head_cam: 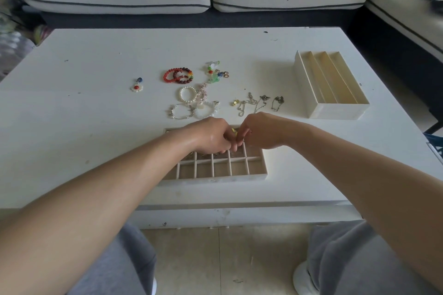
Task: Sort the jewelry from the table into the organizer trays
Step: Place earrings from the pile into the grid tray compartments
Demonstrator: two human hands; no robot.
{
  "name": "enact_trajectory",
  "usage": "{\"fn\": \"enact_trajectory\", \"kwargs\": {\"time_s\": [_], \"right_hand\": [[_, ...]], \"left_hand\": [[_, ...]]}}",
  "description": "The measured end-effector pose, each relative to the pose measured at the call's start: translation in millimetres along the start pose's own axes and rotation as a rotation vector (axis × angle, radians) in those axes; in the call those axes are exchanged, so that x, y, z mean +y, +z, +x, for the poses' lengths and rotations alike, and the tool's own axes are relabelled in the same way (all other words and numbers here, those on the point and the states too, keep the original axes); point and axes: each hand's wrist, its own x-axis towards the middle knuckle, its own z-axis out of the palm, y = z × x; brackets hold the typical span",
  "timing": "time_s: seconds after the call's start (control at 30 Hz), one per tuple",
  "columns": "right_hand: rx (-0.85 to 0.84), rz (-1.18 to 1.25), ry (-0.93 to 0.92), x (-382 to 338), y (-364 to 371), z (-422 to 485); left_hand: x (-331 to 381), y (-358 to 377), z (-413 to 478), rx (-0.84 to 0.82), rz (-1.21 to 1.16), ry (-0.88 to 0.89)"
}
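Fingers (227,145) of my left hand (211,136) are curling in to meet those of my right hand (261,132), and together they are pinching a small gold piece (236,136) whose shape is mostly hidden in the grip. Both hands are hovering over the far end of the grid tray (215,177), a pale, matte box that is sitting on the white table (96,115) just in front of me, its thin dividers making small square cells; my arms are covering too many to count.

Beyond it, loose jewelry is lying in a cluster. Round, glossy red bead bracelets (178,75) are overlapping, at least two of them. One pearl bracelet (187,94) is resting beside a pink beaded strand (202,92), and one thin silver chain bracelet (182,111) is lying nearer me. One flower-shaped pendant (137,86) with a red centre is sitting apart to the left. Fine metal chains (254,103) are tangling to the right.

Further right, a second cream tray (335,112) is standing with three long channels.
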Motion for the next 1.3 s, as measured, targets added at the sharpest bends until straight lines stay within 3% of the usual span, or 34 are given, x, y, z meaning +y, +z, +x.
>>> {"fn": "enact_trajectory", "kwargs": {"time_s": [0.1, 0.23, 0.5, 0.67, 1.13, 1.3], "right_hand": [[-0.031, 0.001, -0.006, 0, 2, 0], [0.147, 0.161, 0.022, 7, -4, 7], [0.282, 0.33, 0.046, 12, -7, 30], [0.3, 0.332, 0.066, 5, -12, 49], [0.448, 0.325, 0.219, 2, -4, 118], [0.415, 0.266, 0.196, 3, -3, 127]], "left_hand": [[0, -3, 1, 0.051, 0.063, 0.04], [-7, -16, 4, 0.204, 0.046, 0.056], [-33, -38, 18, 0.281, 0.062, -0.081], [-52, -58, 24, 0.41, 0.076, -0.216], [-71, -54, 68, 0.426, 0.117, -0.228], [-85, -56, 73, 0.418, 0.086, -0.229]]}}
